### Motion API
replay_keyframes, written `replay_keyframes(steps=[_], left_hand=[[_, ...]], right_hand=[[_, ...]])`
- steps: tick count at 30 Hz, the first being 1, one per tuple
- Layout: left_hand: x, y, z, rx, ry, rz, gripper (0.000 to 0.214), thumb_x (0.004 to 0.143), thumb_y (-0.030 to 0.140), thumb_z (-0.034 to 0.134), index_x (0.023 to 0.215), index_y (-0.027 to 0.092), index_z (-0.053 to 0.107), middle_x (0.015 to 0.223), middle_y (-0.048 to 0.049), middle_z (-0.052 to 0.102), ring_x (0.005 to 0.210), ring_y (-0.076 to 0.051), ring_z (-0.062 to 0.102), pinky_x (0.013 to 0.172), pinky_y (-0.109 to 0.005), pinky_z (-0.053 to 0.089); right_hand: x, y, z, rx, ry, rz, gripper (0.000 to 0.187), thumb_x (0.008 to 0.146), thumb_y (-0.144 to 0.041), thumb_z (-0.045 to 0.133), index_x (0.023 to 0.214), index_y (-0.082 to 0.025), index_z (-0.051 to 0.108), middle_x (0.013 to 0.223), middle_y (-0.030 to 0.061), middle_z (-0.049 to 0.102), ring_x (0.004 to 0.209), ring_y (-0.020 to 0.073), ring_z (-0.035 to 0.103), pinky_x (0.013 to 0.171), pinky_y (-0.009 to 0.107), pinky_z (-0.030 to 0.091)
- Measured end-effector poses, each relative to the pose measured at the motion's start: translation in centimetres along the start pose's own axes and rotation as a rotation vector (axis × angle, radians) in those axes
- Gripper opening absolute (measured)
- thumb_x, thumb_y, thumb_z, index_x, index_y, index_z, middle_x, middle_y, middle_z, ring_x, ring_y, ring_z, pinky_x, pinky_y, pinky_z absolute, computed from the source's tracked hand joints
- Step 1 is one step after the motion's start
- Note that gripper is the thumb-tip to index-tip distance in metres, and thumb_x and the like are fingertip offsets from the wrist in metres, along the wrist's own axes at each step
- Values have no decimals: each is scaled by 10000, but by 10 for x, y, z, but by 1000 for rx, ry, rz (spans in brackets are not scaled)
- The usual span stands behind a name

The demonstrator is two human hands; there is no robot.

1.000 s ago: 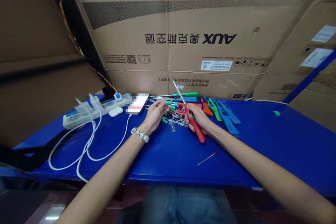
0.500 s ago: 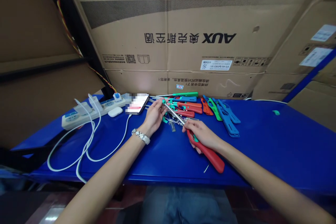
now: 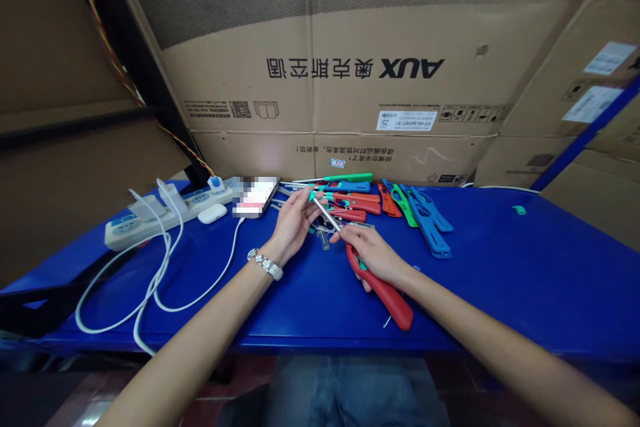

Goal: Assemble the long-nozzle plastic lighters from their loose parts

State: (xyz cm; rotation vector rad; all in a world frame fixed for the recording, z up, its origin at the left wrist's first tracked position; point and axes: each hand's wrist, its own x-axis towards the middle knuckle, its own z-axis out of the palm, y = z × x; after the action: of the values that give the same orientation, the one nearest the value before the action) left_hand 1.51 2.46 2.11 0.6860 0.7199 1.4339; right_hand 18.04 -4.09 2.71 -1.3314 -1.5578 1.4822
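My right hand (image 3: 373,255) grips a long red lighter (image 3: 387,292) by its handle, its metal tube pointing up-left toward my left hand (image 3: 295,220). My left hand's fingers are pinched at the tube's tip, on a small teal piece (image 3: 313,196). Behind both hands lies a heap of red, green and blue lighters (image 3: 357,199) and loose metal tubes (image 3: 325,239) on the blue table (image 3: 500,280). A thin screwdriver tip (image 3: 386,324) shows under the red handle.
A white power strip (image 3: 165,213) with white cables (image 3: 150,280), an earbud case (image 3: 212,213) and a phone (image 3: 255,196) lie at the left. Blue handle shells (image 3: 430,223) lie right of the heap. A teal cap (image 3: 519,209) sits far right. Cardboard boxes (image 3: 350,80) wall the back.
My right hand drew the red lighter back toward me and tilted it from near upright to lying low, tube tip now at my left fingers. The view shifted slightly.
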Motion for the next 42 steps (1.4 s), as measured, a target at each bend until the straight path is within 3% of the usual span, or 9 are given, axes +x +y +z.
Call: replay_keyframes(steps=[4,9,13,18,21,26,31,35,42], left_hand=[[3,3,0,-34,34,-6,68,935,199,615,930,145,657,879,-60,752,822,-159,738,892,-304,551],[6,1,-2,-57,72,-34,157,962,235,584,900,128,681,1009,-99,749,865,-160,735,899,-295,561],[3,-2,3,-70,149,7,117,924,227,646,852,137,671,929,-69,747,855,-154,735,871,-270,560],[0,0,11,-93,188,27,171,969,183,565,827,131,645,864,-50,732,831,-135,731,803,-221,558],[-1,1,13,-80,177,30,198,980,194,540,813,132,624,839,-50,713,855,-148,732,830,-238,551],[1,1,14,-99,151,40,262,997,188,437,745,165,507,600,12,572,852,-180,733,887,-309,546],[3,8,16,-149,28,-84,304,980,222,310,732,184,480,573,-5,550,857,-213,726,870,-369,560],[2,7,17,-118,-15,-49,287,979,270,391,720,187,482,548,7,541,769,-206,710,822,-359,571],[-2,2,18,-74,5,-38,381,1037,282,320,680,195,420,530,26,518,666,-159,691,794,-312,566]], right_hand=[[6,2,5,-17,-12,-58,284,944,-435,403,929,-202,563,388,-110,429,253,126,481,258,179,375],[14,7,13,-90,23,-131,252,953,-423,402,905,-215,534,444,-114,410,262,109,464,256,201,411],[13,9,19,-211,98,-180,274,966,-439,386,884,-213,517,489,-99,416,284,102,485,254,184,393],[14,9,27,-227,112,-204,292,981,-454,349,868,-221,483,501,-90,418,300,120,521,266,184,374],[17,10,29,-239,121,-222,303,983,-463,358,845,-220,474,500,-86,424,302,111,516,271,173,346],[15,7,30,-392,150,-249,277,991,-414,372,840,-213,490,508,-61,495,309,93,494,298,163,304],[12,2,30,-514,200,-298,250,995,-359,354,847,-217,495,515,-43,517,338,94,498,354,172,296],[13,4,32,-461,187,-267,252,996,-387,341,869,-223,484,534,-47,514,329,100,501,337,173,306],[12,7,35,-352,151,-219,265,989,-414,332,856,-226,463,535,-63,480,304,106,502,289,176,347]])
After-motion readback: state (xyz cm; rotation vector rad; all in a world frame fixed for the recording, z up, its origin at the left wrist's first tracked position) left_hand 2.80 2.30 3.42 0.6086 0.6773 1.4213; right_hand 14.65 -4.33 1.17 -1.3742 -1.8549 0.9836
